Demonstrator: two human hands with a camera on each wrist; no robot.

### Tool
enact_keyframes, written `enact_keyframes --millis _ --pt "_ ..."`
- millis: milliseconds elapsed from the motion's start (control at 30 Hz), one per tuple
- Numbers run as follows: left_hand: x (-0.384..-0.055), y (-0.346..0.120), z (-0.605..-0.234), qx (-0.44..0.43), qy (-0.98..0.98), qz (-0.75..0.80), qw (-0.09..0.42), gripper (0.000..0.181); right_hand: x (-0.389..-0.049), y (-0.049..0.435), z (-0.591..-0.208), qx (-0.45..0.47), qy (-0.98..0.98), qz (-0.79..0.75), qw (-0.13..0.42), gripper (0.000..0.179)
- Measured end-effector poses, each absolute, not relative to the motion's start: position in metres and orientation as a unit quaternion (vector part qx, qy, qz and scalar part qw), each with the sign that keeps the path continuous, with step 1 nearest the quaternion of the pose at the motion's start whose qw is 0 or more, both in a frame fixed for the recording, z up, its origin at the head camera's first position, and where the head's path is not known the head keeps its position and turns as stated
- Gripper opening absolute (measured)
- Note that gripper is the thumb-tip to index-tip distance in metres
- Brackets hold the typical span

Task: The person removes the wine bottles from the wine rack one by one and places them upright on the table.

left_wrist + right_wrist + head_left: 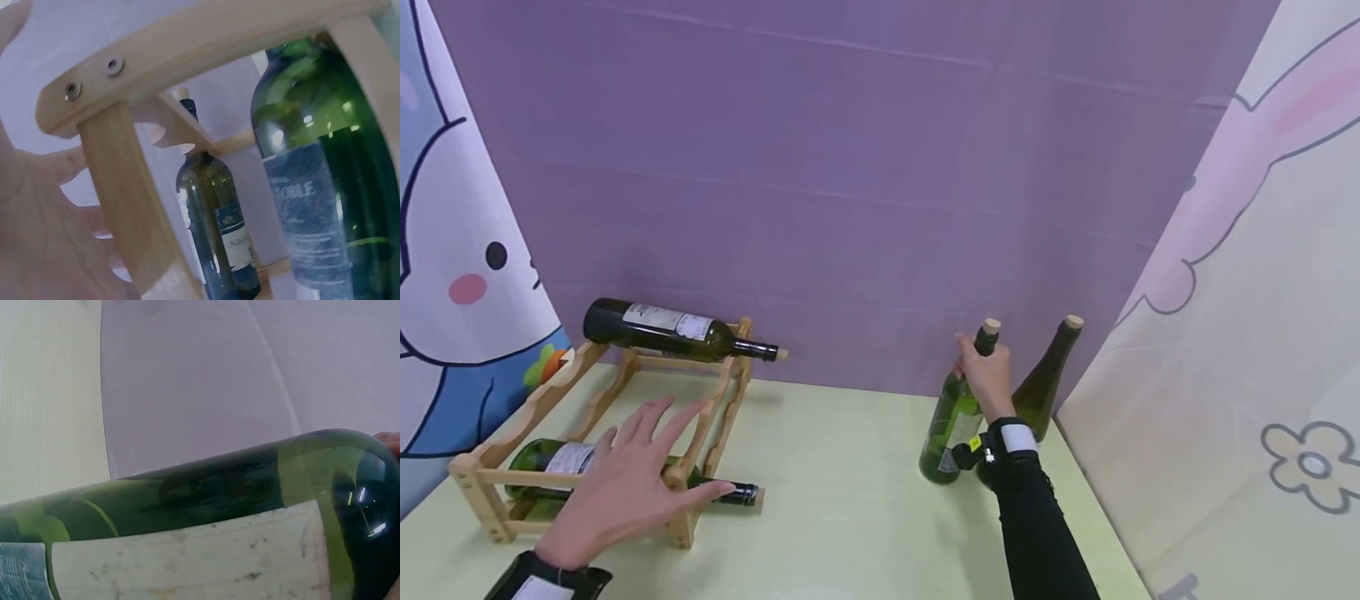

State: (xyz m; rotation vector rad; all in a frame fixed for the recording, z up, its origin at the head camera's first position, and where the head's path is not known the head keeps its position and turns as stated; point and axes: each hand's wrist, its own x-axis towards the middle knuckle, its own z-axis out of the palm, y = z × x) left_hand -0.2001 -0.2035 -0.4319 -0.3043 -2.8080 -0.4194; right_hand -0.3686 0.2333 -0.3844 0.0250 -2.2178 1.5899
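Note:
My right hand [988,379] grips a green wine bottle [943,433] by its corked neck. The bottle stands nearly upright at the right of the table; its pale label [187,562] fills the lower right wrist view. My left hand [628,479] has its fingers spread over the front right of a wooden wine rack [538,408], palm beside a rack post [122,175] in the left wrist view. Behind that hand a green bottle [542,458] lies in the front of the rack, its middle partly hidden. A dark bottle [655,329] lies across the rack's back, neck to the right.
Just right of the gripped bottle stands another corked green bottle [1048,375], partly covered by my right hand and wrist. A purple backdrop [865,208] rises behind the pale table [835,492]. A printed panel [1240,375] borders the right side.

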Motion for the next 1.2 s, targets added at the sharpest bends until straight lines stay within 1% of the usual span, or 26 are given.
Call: enact_keyframes --millis 133,233,367,533,700,1033,1200 --pt "-0.205 -0.207 -0.429 -0.118 -0.966 -0.152 0.172 0.104 -0.369 0.234 -0.385 0.005 -0.798 0.567 0.203 0.043" --pt "-0.209 -0.210 -0.426 -0.123 -0.963 -0.147 0.187 0.106 -0.369 0.233 -0.386 0.008 -0.795 0.570 0.206 0.043" --pt "-0.215 -0.215 -0.424 -0.125 -0.964 -0.136 0.191 0.111 -0.369 0.232 -0.387 0.016 -0.789 0.576 0.214 0.043" --pt "-0.223 -0.222 -0.423 -0.129 -0.963 -0.128 0.200 0.117 -0.368 0.232 -0.386 0.018 -0.786 0.581 0.210 0.044" --pt "-0.232 -0.229 -0.420 -0.128 -0.965 -0.119 0.198 0.120 -0.366 0.233 -0.382 0.016 -0.790 0.575 0.212 0.043" --pt "-0.242 -0.241 -0.415 -0.148 -0.957 -0.145 0.203 0.117 -0.366 0.233 -0.384 0.021 -0.794 0.568 0.218 0.045" --pt "-0.250 -0.247 -0.411 -0.153 -0.953 -0.136 0.223 0.118 -0.366 0.232 -0.385 0.024 -0.787 0.578 0.213 0.046"
